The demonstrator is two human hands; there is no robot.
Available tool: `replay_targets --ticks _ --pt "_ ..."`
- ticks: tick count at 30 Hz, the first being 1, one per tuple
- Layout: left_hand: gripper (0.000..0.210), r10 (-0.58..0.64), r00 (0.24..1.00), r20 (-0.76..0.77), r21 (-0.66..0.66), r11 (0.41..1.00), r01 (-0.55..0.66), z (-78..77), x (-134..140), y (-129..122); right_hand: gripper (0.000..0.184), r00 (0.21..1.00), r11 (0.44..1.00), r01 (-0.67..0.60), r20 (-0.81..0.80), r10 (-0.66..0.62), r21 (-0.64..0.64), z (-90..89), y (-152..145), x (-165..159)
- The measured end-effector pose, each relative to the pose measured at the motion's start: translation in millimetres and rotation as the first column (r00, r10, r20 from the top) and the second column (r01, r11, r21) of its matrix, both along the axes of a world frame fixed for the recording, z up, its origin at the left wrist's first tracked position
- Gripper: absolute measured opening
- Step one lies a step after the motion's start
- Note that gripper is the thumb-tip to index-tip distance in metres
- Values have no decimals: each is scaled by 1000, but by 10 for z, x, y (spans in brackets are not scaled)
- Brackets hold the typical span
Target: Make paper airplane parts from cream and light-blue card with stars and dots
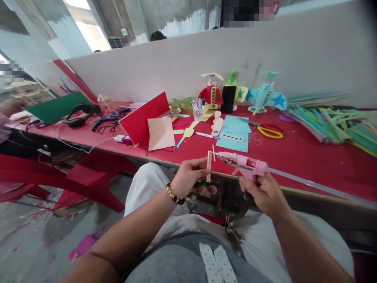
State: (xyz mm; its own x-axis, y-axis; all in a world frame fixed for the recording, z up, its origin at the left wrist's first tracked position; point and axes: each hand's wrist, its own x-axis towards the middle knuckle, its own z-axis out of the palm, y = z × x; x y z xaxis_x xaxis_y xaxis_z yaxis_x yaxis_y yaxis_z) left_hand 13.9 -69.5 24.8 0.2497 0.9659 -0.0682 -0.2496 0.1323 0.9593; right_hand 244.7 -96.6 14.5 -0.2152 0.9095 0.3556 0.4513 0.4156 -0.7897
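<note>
Between the thumb and fingers of my left hand (187,177) is a thin pale wooden stick (209,167), held upright at the table's front edge. My right hand (266,192) is wrapped round a pink hot glue gun (246,164), whose nozzle points left at the stick's upper end. I cannot tell whether the tip touches the wood. A long clear glue stick (312,185) runs out of the gun's back to the right. Just beyond the nozzle, a short wooden piece (213,153) lies on the red table (294,157). Blue paper (235,145) lies behind the gun.
Yellow-and-red scissors (269,131), a white pen (206,135) and a cup of pens (198,112) are on the table. Bottle crafts (263,94) stand along the partition wall (318,59). Coloured strips (332,122) are piled at right. Red card (147,118) leans at left.
</note>
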Motion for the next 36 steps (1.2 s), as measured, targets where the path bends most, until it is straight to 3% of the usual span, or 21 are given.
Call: replay_targets --ticks 36 --pt "41 43 992 -119 134 991 -27 21 -41 20 17 996 998 -45 77 41 52 19 -34 -8"
